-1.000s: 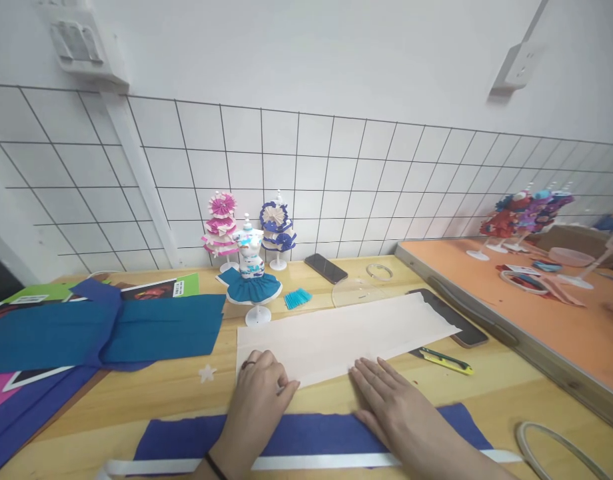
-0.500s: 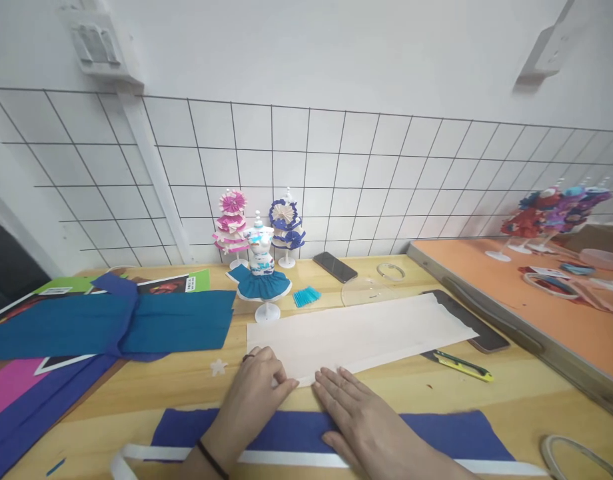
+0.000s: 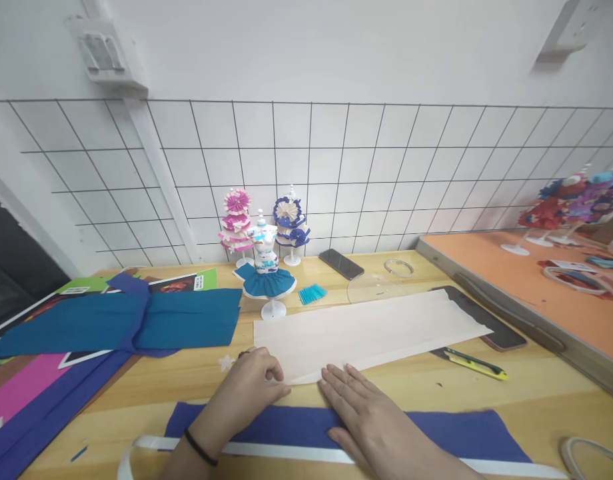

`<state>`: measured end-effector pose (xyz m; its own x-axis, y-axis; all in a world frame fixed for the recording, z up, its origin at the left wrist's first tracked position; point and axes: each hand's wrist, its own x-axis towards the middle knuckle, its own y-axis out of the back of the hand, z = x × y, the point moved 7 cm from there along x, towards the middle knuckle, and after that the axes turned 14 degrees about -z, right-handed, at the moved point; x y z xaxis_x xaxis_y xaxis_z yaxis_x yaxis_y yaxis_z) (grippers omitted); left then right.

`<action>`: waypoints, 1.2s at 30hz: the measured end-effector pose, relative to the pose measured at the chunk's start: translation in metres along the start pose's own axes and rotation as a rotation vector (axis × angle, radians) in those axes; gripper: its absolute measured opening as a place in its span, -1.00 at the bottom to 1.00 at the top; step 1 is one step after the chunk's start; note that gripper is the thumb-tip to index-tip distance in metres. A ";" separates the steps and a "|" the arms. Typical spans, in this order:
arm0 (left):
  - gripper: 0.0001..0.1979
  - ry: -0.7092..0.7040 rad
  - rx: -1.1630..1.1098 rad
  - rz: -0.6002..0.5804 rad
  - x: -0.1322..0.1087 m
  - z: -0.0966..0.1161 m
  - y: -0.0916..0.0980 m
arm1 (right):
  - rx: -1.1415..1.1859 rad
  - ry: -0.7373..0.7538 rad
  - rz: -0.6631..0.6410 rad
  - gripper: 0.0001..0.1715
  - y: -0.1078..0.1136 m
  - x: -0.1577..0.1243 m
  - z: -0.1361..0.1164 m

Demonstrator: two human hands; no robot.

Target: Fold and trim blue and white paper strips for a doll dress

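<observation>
White paper sheet (image 3: 371,330) lies flat on the wooden table (image 3: 511,400), long axis running 9 to 3 o'clock, at 12 o'clock of the dark blue strip (image 3: 451,430). Left hand (image 3: 251,385): fingers curled closed on the sheet's near-left corner. Right hand (image 3: 369,417): fingers extended, palm down, tips touching the sheet's near edge. Since a second ago it has slid toward 9 o'clock and is now just beside the left. Utility knife (image 3: 474,363) sits at the sheet's 4 o'clock.
</observation>
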<state>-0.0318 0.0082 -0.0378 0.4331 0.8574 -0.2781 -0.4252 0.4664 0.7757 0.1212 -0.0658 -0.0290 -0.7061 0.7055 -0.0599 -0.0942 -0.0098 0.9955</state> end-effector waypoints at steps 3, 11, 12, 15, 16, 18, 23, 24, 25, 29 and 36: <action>-0.91 -0.061 0.031 0.032 0.001 0.014 -0.006 | -0.008 0.006 0.011 -0.46 0.000 -0.001 -0.001; -0.90 -0.097 0.048 0.078 0.008 0.028 -0.022 | 0.013 0.011 -0.030 -0.47 0.002 0.002 -0.001; -0.91 -0.092 0.043 0.075 0.008 0.028 -0.022 | 0.017 0.011 -0.035 -0.47 0.002 0.002 -0.001; -0.95 -0.080 0.029 0.068 0.008 0.027 -0.023 | 0.030 0.014 -0.043 -0.47 0.001 0.002 -0.001; -0.95 -0.076 0.022 0.067 0.008 0.026 -0.022 | 0.034 0.016 -0.043 -0.47 0.001 0.002 -0.001; -0.90 -0.067 0.012 0.058 0.007 0.025 -0.021 | 0.043 0.019 -0.039 -0.48 0.002 0.001 -0.001; -0.89 -0.038 0.047 0.012 0.006 0.021 -0.018 | 0.075 0.016 -0.006 -0.48 0.002 -0.001 0.001; -0.89 -0.044 0.053 0.007 0.006 0.022 -0.018 | 0.080 0.015 0.003 -0.48 0.001 -0.001 0.001; -0.87 -0.053 0.057 0.005 0.006 0.023 -0.018 | 0.084 0.015 0.008 -0.48 0.000 -0.001 0.001; -0.82 -0.075 0.055 0.029 0.006 0.025 -0.018 | 0.107 0.013 0.016 -0.48 -0.001 -0.002 0.003; -0.86 0.001 -0.020 0.025 0.007 0.015 -0.013 | 0.125 0.025 -0.025 -0.48 0.000 -0.002 0.002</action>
<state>-0.0112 0.0049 -0.0410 0.4211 0.8692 -0.2591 -0.4515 0.4487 0.7712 0.1240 -0.0653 -0.0286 -0.7223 0.6863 -0.0849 -0.0247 0.0971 0.9950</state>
